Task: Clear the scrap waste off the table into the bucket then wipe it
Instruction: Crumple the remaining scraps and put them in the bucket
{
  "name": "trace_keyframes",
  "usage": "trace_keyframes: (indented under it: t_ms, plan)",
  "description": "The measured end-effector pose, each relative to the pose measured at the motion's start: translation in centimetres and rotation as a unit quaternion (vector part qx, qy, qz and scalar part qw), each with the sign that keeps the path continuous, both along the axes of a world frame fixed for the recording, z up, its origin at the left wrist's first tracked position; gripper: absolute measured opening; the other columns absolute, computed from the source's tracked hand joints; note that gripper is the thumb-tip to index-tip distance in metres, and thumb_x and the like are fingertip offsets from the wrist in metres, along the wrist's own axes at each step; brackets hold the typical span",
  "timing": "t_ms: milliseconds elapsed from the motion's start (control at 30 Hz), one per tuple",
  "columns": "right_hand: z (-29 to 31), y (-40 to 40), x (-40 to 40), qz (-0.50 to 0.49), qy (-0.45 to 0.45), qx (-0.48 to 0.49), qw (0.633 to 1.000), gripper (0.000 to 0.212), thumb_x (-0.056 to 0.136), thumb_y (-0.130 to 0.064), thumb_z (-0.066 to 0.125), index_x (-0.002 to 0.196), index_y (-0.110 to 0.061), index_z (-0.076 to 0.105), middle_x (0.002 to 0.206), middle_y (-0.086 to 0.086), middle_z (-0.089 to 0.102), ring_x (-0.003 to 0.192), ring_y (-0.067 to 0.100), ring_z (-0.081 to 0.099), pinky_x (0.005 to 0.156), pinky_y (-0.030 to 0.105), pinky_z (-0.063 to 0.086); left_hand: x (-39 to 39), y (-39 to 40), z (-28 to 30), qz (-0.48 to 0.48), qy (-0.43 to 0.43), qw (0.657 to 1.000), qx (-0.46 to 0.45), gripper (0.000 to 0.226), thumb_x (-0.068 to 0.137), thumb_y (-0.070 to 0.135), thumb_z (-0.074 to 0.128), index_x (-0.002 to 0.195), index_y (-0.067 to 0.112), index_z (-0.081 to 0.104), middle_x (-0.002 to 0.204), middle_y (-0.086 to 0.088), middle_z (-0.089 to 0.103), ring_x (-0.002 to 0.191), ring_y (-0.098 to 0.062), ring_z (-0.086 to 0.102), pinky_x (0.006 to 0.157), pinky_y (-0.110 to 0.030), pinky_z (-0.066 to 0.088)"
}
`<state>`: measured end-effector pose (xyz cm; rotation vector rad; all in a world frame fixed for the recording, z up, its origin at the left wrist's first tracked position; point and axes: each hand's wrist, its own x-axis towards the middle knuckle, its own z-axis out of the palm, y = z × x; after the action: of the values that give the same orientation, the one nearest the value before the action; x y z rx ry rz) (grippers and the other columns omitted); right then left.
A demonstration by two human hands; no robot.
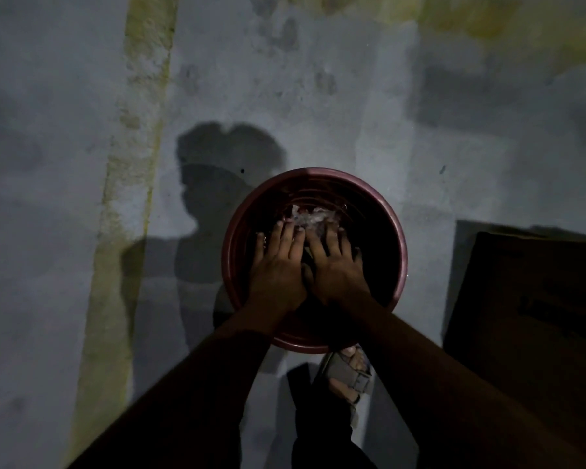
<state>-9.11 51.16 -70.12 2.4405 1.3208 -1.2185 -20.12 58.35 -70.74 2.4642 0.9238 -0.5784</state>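
Neither hand grasps anything: the left hand (pixel 278 265) and the right hand (pixel 335 269) lie side by side inside the mouth of the bucket (pixel 398 231), palms down, fingers straight and spread, the inner edges of the two hands touching near the thumbs. Their fingertips reach to a pale, crumpled heap of scrap waste (pixel 310 216) that sits in the bucket's far half — whether the fingertips press on it or only meet its edge cannot be told in the dim light. The bucket is round, reddish-brown, with ridged inner walls, and it stands on a grey concrete floor (pixel 454 170). Both forearms come up from the bottom of the view, dark and in shadow, and cross the near rim of the bucket. Just below that rim a foot in a grey strapped sandal (pixel 349 374) rests on the floor, partly hidden by the right forearm. To the right, near the bucket but apart from it, stands a dark boxy object (pixel 535 316) whose detail is lost in the gloom. A yellowish streak (pixel 129 184) runs down the floor on the left — well apart from the bucket. Between the streak and the bucket falls the person's shadow (pixel 217 184), its head outline just beyond the bucket's left rim. Faint dark smudges mark the floor farther off.
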Motion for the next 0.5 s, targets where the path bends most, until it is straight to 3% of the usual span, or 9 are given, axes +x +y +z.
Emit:
trace_keyframes:
  t_ms: [167, 267, 400, 500]
  plan:
    - [4.0, -0.3, -0.5, 0.006, -0.048, 0.057, 0.997, 0.077, 0.092, -0.055, 0.01, 0.161, -0.021, 0.015, 0.169, 0.014, 0.007, 0.155, 0.035, 0.011, 0.119, 0.059, 0.021, -1.1, -0.5, 3.3, -0.039, -0.048, 0.995, 0.083, 0.07, 0.092, 0.036, 0.036, 0.156, 0.009, 0.032, 0.165, -0.012, 0.024, 0.155, -0.026, 0.014, 0.125, -0.051, 0.01]
    - [9.6, -0.7, -1.0, -0.014, -0.044, 0.076, 0.996, 0.073, 0.093, -0.05, 0.021, 0.159, -0.019, 0.025, 0.168, 0.016, 0.014, 0.154, 0.037, 0.016, 0.117, 0.062, 0.026, -2.0, -0.3, 8.6, -0.06, -0.059, 0.99, 0.111, 0.068, 0.094, 0.036, 0.035, 0.154, 0.006, 0.035, 0.164, -0.013, 0.027, 0.155, -0.028, 0.016, 0.123, -0.053, 0.014]
    - [20.7, -1.8, -2.1, -0.026, -0.047, 0.093, 0.994, 0.071, 0.093, -0.048, 0.025, 0.159, -0.022, 0.023, 0.169, 0.01, 0.009, 0.156, 0.032, 0.009, 0.123, 0.058, 0.014, -2.5, 0.4, 20.4, -0.075, -0.032, 0.984, 0.157, 0.072, 0.095, 0.043, 0.031, 0.159, 0.013, 0.023, 0.168, -0.01, 0.016, 0.156, -0.027, 0.009, 0.124, -0.051, 0.012]
    - [30.0, -3.2, -2.9, -0.039, -0.068, 0.107, 0.991, 0.067, 0.098, -0.045, 0.031, 0.16, -0.021, 0.024, 0.169, 0.011, 0.009, 0.155, 0.031, 0.009, 0.122, 0.057, 0.012, -2.9, 1.3, 30.1, -0.06, -0.07, 0.986, 0.142, 0.073, 0.093, 0.039, 0.045, 0.159, 0.017, 0.023, 0.168, -0.009, 0.018, 0.154, -0.027, 0.017, 0.123, -0.047, 0.012]
